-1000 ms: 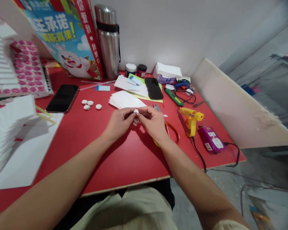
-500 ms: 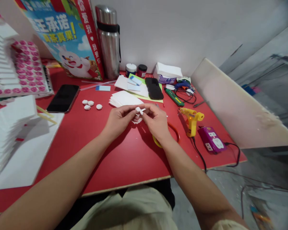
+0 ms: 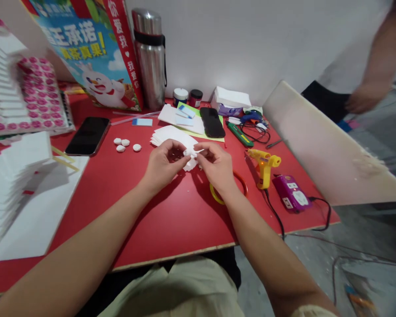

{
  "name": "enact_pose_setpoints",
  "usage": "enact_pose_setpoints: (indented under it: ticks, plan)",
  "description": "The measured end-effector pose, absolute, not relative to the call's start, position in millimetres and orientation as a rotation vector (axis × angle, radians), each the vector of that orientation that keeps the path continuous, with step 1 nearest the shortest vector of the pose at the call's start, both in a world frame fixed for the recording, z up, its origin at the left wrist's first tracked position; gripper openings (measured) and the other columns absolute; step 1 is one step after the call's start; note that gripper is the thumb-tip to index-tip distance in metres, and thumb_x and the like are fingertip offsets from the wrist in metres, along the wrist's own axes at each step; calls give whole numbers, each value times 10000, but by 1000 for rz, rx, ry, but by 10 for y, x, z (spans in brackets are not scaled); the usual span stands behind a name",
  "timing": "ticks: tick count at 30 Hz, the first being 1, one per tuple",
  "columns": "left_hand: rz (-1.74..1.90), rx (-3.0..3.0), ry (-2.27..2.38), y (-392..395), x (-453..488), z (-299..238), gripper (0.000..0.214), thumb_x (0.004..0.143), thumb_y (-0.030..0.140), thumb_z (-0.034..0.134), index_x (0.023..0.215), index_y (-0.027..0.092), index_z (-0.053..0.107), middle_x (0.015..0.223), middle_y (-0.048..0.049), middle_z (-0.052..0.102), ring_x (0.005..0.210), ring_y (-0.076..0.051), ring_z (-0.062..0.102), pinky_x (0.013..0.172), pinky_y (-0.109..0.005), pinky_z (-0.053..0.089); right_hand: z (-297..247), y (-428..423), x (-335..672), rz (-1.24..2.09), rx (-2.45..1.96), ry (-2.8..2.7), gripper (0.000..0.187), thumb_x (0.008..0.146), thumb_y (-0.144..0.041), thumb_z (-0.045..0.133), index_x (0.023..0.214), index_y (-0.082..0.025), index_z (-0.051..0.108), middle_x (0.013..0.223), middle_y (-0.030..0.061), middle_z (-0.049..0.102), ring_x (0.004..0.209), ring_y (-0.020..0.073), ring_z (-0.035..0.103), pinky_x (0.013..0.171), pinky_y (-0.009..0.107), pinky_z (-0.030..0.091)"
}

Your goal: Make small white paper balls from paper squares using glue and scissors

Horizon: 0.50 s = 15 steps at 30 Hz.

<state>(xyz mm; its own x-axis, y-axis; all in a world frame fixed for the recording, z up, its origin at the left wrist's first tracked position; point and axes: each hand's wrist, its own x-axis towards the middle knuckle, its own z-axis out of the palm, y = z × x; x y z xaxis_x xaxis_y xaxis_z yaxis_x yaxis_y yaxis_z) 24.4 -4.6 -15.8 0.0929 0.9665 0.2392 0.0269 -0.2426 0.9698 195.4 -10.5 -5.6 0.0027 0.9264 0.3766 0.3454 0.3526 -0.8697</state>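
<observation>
Over the middle of the red table [image 3: 158,220], my left hand [image 3: 161,165] and my right hand [image 3: 216,165] meet, both pinched on a small white paper piece [image 3: 190,153]. The piece is partly unfolded, with a thin strip sticking out towards my right fingers and more white paper hanging below. Just behind my hands lies a stack of white paper squares [image 3: 171,134]. Several small white rolled pieces [image 3: 126,144] sit to the left of the stack.
A yellow glue gun [image 3: 264,165], a purple power strip [image 3: 290,198] and red-handled scissors [image 3: 239,180] lie right of my hands. Two black phones [image 3: 87,135], a steel flask [image 3: 150,57], a printed box and sticker sheets [image 3: 36,94] stand behind. Another person's arm [image 3: 372,75] is at the far right.
The white piece has come apart from a small tight roll into a looser shape with a strip sticking out. Another person has come into view at the right.
</observation>
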Motion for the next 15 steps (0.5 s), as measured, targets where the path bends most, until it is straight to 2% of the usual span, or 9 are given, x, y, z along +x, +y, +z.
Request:
enact_pose_setpoints:
  ticks: [2, 5, 9, 15]
  plan:
    - [1338, 1632, 1120, -40, 231, -187, 182, 804, 230, 749, 912, 177, 613, 874, -19, 643, 744, -140, 616, 688, -289, 507, -47, -107, 1944, 759, -1215, -1456, 121, 865, -237, 685, 974, -201, 722, 847, 12, 717, 676, 134, 632, 672, 298, 530]
    - [1374, 1821, 1144, -40, 224, -204, 117, 840, 180, 694, 928, 182, 617, 936, -28, 616, 771, -134, 603, 718, -295, 507, -26, -121, 1906, 1073, -1165, -1369, 208, 825, -354, 762, 949, -194, 717, 733, -4, 706, 608, 140, 637, 601, 294, 527]
    - [1364, 1774, 1077, -49, 244, -185, 107, 833, 181, 703, 929, 173, 657, 980, -44, 636, 820, -144, 625, 765, -305, 530, -12, -122, 1897, 1267, -1120, -1256, 252, 759, -372, 829, 908, -189, 739, 757, 1, 731, 695, 143, 678, 680, 295, 566]
    - [1250, 1207, 1013, -81, 264, -139, 302, 766, 331, 829, 986, 142, 743, 895, -66, 733, 808, -182, 676, 747, -319, 549, -18, -91, 1938, 1287, -1099, -1231, 255, 746, -358, 836, 921, -191, 756, 771, -3, 744, 716, 139, 690, 729, 304, 584]
